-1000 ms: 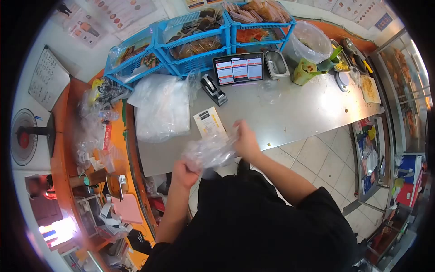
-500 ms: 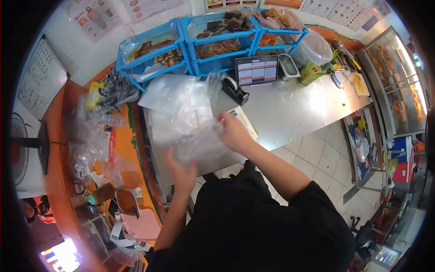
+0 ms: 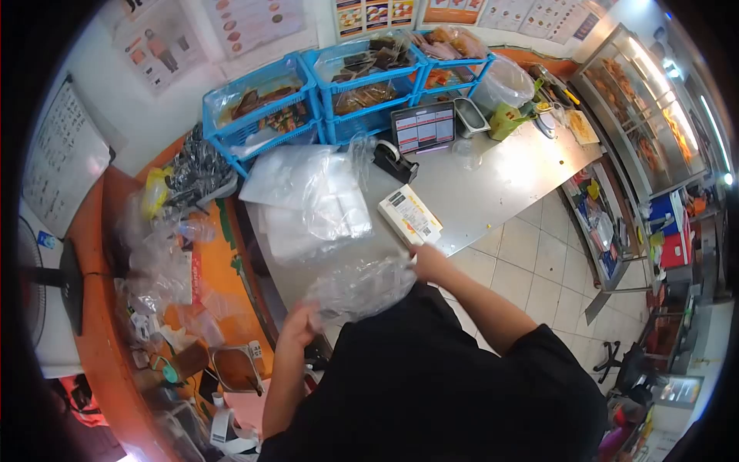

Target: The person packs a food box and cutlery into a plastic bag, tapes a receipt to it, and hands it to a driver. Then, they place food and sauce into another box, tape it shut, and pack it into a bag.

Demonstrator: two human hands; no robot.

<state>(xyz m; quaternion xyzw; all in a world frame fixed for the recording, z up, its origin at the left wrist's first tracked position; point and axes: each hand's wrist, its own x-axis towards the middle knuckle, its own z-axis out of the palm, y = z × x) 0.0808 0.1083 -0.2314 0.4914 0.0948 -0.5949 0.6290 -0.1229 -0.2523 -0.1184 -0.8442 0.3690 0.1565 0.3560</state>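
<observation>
A clear plastic bag point(image 3: 360, 289) stretches between my two hands, close to my body at the table's front edge. My left hand point(image 3: 302, 323) is closed on its left end. The right end is pinched in my right hand point(image 3: 428, 263), which is slightly blurred. Just beyond my right hand lies a box with a white printed label point(image 3: 410, 216). Behind the bag, a stack of clear plastic bags point(image 3: 319, 202) covers the left part of the metal table point(image 3: 469, 189).
Blue crates point(image 3: 265, 112) with packed food line the back wall. In front of them stand a tape dispenser point(image 3: 396, 162) and a tablet point(image 3: 425, 126). A lit food display case point(image 3: 643, 115) is at right. An orange counter point(image 3: 239, 300) at left carries plastic bags and containers.
Both hands have come closer to my body, and the right has moved right. The bag, bunched before, is now stretched out between them. The labelled box is more fully visible.
</observation>
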